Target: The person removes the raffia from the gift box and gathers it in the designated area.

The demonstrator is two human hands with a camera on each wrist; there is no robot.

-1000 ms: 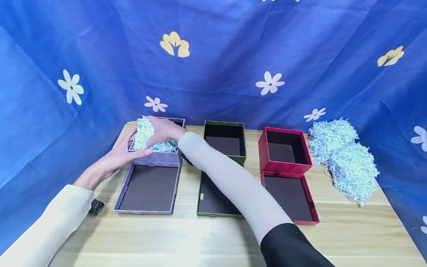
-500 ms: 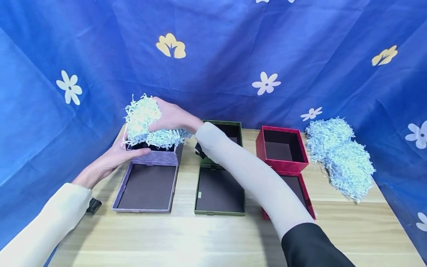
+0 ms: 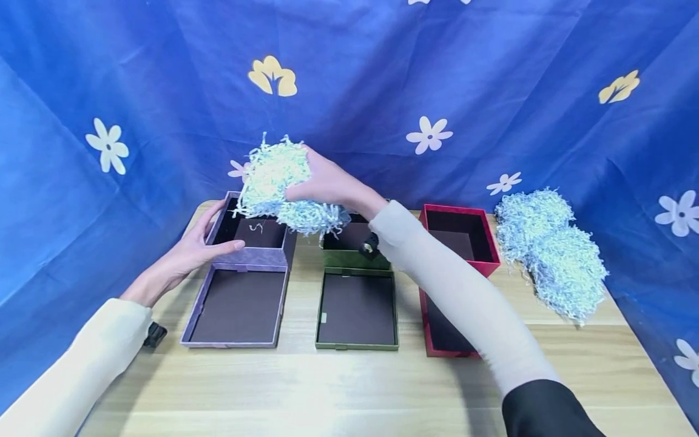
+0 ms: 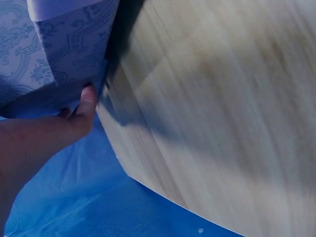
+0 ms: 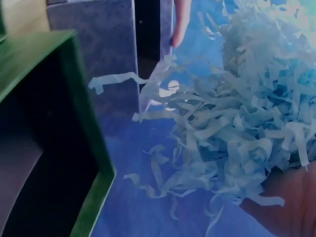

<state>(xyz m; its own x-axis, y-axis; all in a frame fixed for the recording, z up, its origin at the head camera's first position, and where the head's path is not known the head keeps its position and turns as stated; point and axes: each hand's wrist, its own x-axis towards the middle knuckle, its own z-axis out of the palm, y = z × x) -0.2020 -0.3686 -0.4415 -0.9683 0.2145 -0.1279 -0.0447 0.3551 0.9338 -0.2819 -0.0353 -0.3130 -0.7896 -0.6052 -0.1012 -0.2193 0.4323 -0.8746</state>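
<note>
Pale blue shredded paper point(image 3: 273, 173) hangs in a loose clump from my right hand point(image 3: 330, 180), which grips it in the air between the purple box point(image 3: 262, 256) and the green box point(image 3: 349, 260). Strands trail below the clump. In the right wrist view the shredded paper point(image 5: 237, 118) hangs beside the green box's rim point(image 5: 94, 123). My left hand point(image 3: 182, 258) holds the purple box at its front left corner, thumb along the front and fingers at the left wall. One loose strand point(image 3: 256, 227) shows inside the purple box, whose dark bottom is otherwise visible.
Lids lie upturned before the boxes: a purple lid point(image 3: 240, 306), a green lid point(image 3: 357, 309) and a red lid point(image 3: 445, 328), partly behind my right sleeve. An open red box point(image 3: 459, 233) stands right of the green one. More shredded paper point(image 3: 557, 261) is heaped at the far right.
My right hand has lifted the shredded paper up out of the purple box and carried it right, toward the green box. My left hand stays at the purple box.
</note>
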